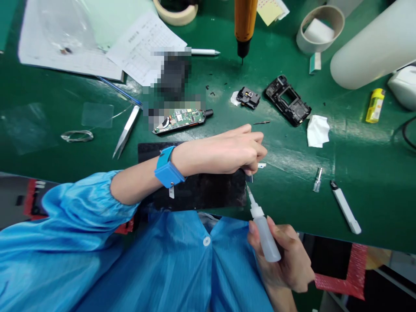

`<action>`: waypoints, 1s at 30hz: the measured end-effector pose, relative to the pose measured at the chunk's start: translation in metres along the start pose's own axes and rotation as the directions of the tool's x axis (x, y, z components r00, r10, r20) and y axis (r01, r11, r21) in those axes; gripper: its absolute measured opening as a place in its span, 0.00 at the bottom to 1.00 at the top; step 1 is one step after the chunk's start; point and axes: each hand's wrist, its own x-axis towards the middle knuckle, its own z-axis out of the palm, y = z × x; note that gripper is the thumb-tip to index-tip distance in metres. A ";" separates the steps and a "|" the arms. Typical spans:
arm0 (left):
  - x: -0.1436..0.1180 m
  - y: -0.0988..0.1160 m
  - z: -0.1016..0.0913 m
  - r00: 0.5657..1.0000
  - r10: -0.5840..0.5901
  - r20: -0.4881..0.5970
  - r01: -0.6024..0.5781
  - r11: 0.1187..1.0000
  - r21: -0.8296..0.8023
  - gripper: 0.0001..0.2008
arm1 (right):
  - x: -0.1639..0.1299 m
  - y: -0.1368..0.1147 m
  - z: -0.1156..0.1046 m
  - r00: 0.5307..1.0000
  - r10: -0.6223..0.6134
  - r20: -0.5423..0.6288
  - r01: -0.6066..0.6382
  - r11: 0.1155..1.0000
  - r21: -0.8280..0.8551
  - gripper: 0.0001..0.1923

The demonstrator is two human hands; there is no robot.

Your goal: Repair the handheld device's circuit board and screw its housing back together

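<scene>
A person in a shiny blue smock sits at a green worktable. Nearest, the right hand grips a squeeze bottle, thumb and fingers closed around its sides. The bottle is small, translucent and whitish, with a smooth round body, a white collar and a slender, tapering tip. It is held tilted, its base toward the person and its tip pointing up and to the left, at the right edge of a glossy black mat. Over that edge, the left hand curls with its fingers drawn narrow, pinching a small dark piece right beside the bottle's tip; most of the piece is hidden, so its full shape cannot be told. A bright blue strap circles the left wrist. To the right lie a short metal fitting and a white-handled tool. Beyond the left hand rest a green circuit board in a dark housing, a black module and an open black frame. Farthest, an orange power screwdriver points down toward the tabletop.
</scene>
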 end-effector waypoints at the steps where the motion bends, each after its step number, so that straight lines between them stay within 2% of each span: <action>1: 0.000 0.000 0.000 1.000 0.000 0.003 0.000 1.000 0.004 0.15 | 0.000 -0.001 0.000 1.000 -0.002 -0.001 0.002 1.000 -0.006 0.13; 3: 0.000 0.000 0.001 1.000 0.005 -0.007 -0.005 1.000 0.006 0.15 | 0.001 -0.002 0.000 1.000 -0.016 -0.013 0.016 1.000 -0.015 0.14; 7: 0.000 -0.001 0.002 0.999 0.023 -0.044 -0.023 1.000 0.000 0.14 | 0.005 -0.003 -0.001 0.998 -0.055 -0.034 0.054 0.998 -0.018 0.09; 13: -0.001 0.001 0.001 0.999 0.027 -0.046 -0.027 1.000 -0.003 0.15 | 0.007 -0.004 -0.004 0.995 -0.087 -0.047 0.087 0.996 -0.003 0.07; 18: -0.002 0.002 0.001 0.996 0.029 -0.089 -0.031 0.999 -0.017 0.15 | 0.007 -0.004 -0.004 0.999 -0.048 -0.018 0.048 0.999 0.020 0.06; 22: -0.001 0.003 0.000 0.999 0.018 -0.052 -0.019 1.000 -0.002 0.14 | 0.012 -0.003 0.003 0.993 -0.092 -0.072 0.090 0.996 -0.027 0.07; 25: -0.001 0.004 -0.001 1.000 0.001 -0.013 -0.001 1.000 0.015 0.15 | 0.019 0.000 0.008 0.988 -0.140 -0.061 0.137 0.989 -0.059 0.08; 27: -0.001 0.004 -0.001 1.000 0.002 -0.017 -0.002 1.000 0.023 0.15 | 0.023 0.002 0.011 0.985 -0.171 -0.041 0.167 0.982 -0.084 0.08; 30: -0.002 0.005 -0.001 0.999 0.012 -0.048 -0.011 1.000 0.018 0.15 | 0.027 0.002 0.014 0.980 -0.187 -0.071 0.181 0.980 -0.084 0.08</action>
